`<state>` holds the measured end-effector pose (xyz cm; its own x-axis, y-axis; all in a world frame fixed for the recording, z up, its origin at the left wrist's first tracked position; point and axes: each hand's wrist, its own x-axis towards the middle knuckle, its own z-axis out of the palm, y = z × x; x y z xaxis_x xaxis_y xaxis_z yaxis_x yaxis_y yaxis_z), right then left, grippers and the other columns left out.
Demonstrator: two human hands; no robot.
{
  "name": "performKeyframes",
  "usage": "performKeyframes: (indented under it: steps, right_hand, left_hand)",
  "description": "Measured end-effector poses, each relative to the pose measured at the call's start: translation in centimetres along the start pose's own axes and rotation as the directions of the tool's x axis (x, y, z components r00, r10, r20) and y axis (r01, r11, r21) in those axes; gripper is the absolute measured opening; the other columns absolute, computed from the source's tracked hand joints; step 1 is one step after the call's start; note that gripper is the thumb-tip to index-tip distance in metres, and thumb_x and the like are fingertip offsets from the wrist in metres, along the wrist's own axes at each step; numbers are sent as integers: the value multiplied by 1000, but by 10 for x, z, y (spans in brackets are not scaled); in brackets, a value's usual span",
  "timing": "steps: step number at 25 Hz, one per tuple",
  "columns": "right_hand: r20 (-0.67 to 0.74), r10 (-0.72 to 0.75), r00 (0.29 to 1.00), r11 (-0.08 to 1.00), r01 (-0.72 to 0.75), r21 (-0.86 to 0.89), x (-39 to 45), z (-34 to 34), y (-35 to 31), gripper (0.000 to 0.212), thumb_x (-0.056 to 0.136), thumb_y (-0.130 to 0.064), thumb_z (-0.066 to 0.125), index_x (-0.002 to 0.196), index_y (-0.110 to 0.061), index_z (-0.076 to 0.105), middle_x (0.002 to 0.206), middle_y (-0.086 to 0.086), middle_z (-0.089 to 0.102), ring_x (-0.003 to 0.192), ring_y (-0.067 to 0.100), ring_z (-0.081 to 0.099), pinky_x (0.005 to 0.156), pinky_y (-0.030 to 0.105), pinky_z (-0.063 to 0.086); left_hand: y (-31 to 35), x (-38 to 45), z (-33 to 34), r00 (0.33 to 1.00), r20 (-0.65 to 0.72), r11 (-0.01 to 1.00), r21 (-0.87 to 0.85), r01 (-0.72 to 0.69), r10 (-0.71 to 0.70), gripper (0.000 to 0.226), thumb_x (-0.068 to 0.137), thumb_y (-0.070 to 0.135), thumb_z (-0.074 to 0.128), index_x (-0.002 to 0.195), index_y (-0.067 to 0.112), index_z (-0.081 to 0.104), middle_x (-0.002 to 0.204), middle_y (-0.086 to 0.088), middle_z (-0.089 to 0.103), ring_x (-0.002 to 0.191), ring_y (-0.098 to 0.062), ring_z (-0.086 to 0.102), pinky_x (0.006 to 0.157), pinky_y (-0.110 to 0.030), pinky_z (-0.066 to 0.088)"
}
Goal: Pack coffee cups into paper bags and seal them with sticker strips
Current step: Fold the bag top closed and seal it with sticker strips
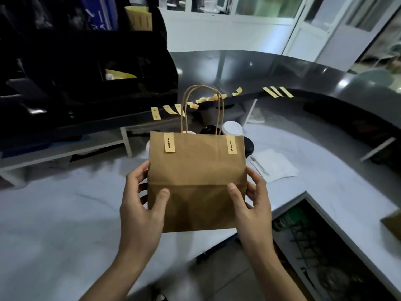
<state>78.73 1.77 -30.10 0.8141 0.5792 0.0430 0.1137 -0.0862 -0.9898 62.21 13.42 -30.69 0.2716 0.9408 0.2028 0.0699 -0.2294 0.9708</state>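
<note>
Between the hands, raised above the pale bench (65, 213), a brown paper bag (196, 181) stands upright with two sticker strips (169, 142) folded over its top edge, so this bag looks sealed; whether cups are inside is hidden. Beyond it, lidded cups (232, 128) wait on the bench and spare strips (277, 91) hang from the dark ledge, so more packing seems left. The left hand (142, 205) and right hand (251, 205) each grip a side of the bag, thumbs on its front.
</note>
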Motion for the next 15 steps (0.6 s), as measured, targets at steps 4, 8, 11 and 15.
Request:
performKeyframes:
  steps: [4,8,11,15]
  right_hand:
    - [-67,19,998,1000,-18,10,2,-41,4,46,93,-42,70,132,-58,50,122,-17,64,106,-14,59,71,-2,45]
    - [-126,35,991,999,-32,23,2,-84,9,49,88,-51,70,131,-60,49,119,-25,63,107,-16,58,70,0,47]
    - [-187,30,982,999,-24,38,1,-123,15,50,86,-52,69,132,-57,50,118,-29,63,109,-13,59,80,9,54]
    - [-278,39,960,999,-30,37,-2,-179,20,48,91,-44,70,134,-53,51,122,-26,63,118,-6,58,106,37,50]
  left_hand:
    - [13,-9,37,996,89,1000,-9,8,-8,59,81,35,62,135,49,45,126,37,50,111,12,52,82,-22,47]
    - [25,-24,76,989,150,1000,0,-3,3,61,80,35,63,138,46,46,127,37,50,112,16,49,85,-23,45]
    - [34,-38,109,979,200,1000,13,-29,25,61,81,35,63,138,45,45,128,37,48,110,18,49,84,-19,43]
    - [46,-62,156,958,283,998,3,-60,57,61,91,19,71,138,47,43,131,33,48,112,20,47,85,-20,43]
